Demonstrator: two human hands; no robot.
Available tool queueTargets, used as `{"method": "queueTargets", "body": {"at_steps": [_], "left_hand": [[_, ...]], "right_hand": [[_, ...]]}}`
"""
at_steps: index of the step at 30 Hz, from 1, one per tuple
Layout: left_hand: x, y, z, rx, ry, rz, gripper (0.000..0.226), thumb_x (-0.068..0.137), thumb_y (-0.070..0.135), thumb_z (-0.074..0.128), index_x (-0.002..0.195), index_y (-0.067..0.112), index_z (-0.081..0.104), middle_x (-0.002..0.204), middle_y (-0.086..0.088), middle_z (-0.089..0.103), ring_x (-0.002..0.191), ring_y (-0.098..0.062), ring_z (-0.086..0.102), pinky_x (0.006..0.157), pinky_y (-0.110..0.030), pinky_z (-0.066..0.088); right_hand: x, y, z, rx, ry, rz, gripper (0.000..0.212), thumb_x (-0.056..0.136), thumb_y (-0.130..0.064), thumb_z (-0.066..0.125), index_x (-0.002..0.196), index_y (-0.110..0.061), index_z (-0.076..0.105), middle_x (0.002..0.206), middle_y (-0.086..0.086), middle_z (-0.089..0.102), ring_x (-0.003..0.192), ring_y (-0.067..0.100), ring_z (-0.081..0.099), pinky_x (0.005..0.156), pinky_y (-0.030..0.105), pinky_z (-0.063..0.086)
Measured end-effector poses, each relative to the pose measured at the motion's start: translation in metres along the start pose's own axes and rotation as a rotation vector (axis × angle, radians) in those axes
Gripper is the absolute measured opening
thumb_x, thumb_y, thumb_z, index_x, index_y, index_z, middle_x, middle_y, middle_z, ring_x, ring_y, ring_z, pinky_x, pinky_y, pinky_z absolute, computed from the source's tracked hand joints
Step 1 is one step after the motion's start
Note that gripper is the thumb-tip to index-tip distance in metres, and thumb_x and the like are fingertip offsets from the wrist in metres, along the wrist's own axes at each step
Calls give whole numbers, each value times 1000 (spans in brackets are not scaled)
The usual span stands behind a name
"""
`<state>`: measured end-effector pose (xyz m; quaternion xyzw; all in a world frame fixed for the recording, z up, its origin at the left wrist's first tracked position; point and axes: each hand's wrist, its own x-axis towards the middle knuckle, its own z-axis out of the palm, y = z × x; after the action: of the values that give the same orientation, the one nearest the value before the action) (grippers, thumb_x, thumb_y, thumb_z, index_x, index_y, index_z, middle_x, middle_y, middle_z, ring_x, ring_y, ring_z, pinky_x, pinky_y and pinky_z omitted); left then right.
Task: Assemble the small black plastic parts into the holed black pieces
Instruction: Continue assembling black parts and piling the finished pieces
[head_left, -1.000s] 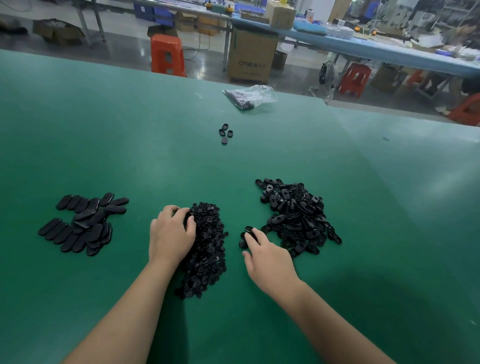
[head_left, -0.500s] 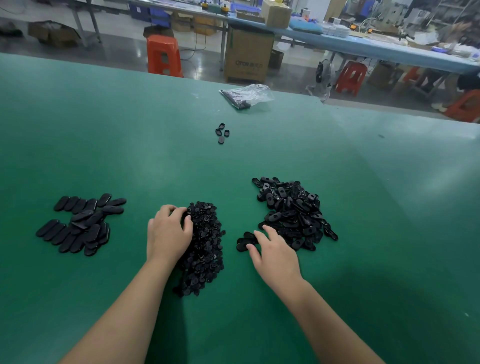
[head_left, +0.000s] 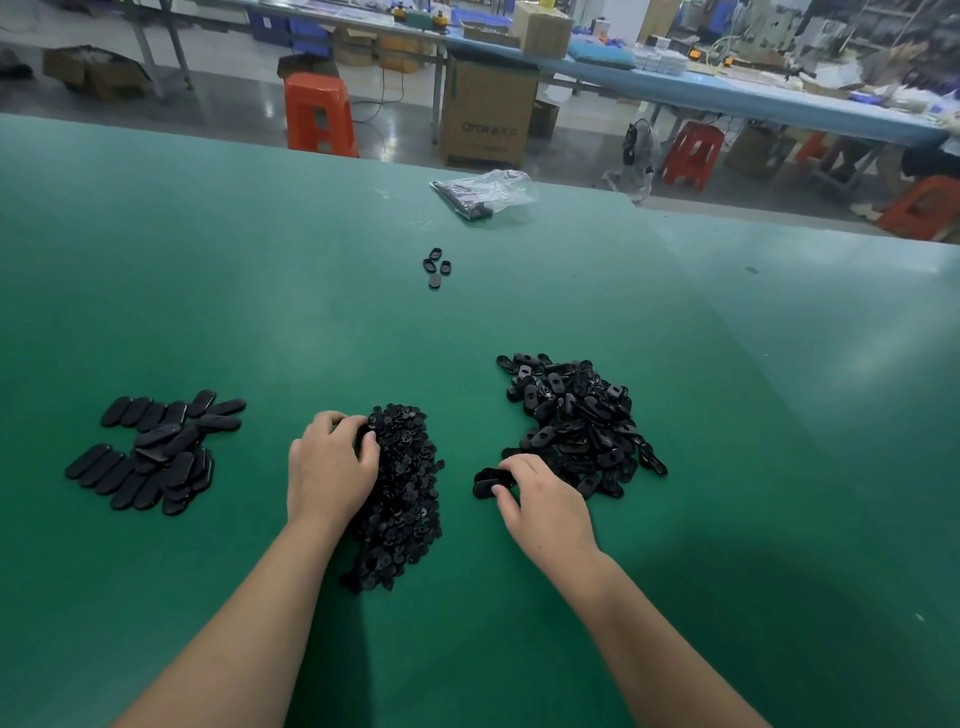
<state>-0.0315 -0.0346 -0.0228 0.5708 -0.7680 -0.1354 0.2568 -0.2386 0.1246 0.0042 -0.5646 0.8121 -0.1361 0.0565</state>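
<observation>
Currently, small parts pile (head_left: 402, 493) is dug into by curled left hand (head_left: 330, 467); holed piece (head_left: 487, 482) is pinched by right hand (head_left: 545, 506).

Plain green table (head_left: 311, 312), glossy black heap of small parts (head_left: 400, 499) beside the left hand (head_left: 330, 467), black holed pieces (head_left: 582, 421) beyond the right hand (head_left: 545, 504), matt black ovals (head_left: 150, 452) further left, orange stool (head_left: 319, 114) far beyond

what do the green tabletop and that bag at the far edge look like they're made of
Green tabletop: apparently a matte rubber or vinyl mat, smooth, with only soft, diffuse glare. Bag: thin clear plastic film, crinkled and glossy, with dark contents showing through it.
</observation>
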Motion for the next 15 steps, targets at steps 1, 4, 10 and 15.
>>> {"method": "queueTargets", "body": {"at_steps": [1,4,10,15], "left_hand": [[0,0,0,1,0,2,32,97,31,56,122,14,69,120,-7,60,106,-25,58,98,-42,41],[1,0,0,-1,-1,4,32,97,31,56,121,14,69,120,-7,60,106,-25,57,98,-42,40],[0,0,1,-17,6,2,31,97,30,57,120,14,70,118,-6,61,106,-25,57,98,-42,40],[1,-1,2,-25,11,-1,30,97,30,57,119,14,70,117,-6,61,104,-25,57,98,-42,41]], "right_hand": [[0,0,0,16,1,-12,34,105,-38,49,135,-22,56,137,-14,54,102,8,65,76,20,50],[2,0,0,77,-32,-57,36,105,-33,51,140,-23,54,143,-15,53,116,8,63,90,24,53],[5,3,-1,161,-53,20,48,102,-42,54,146,-24,48,148,-14,44,112,13,63,89,28,53],[9,8,-3,77,-43,80,51,105,-43,47,150,-21,43,156,-11,37,119,13,61,89,27,51]]}}
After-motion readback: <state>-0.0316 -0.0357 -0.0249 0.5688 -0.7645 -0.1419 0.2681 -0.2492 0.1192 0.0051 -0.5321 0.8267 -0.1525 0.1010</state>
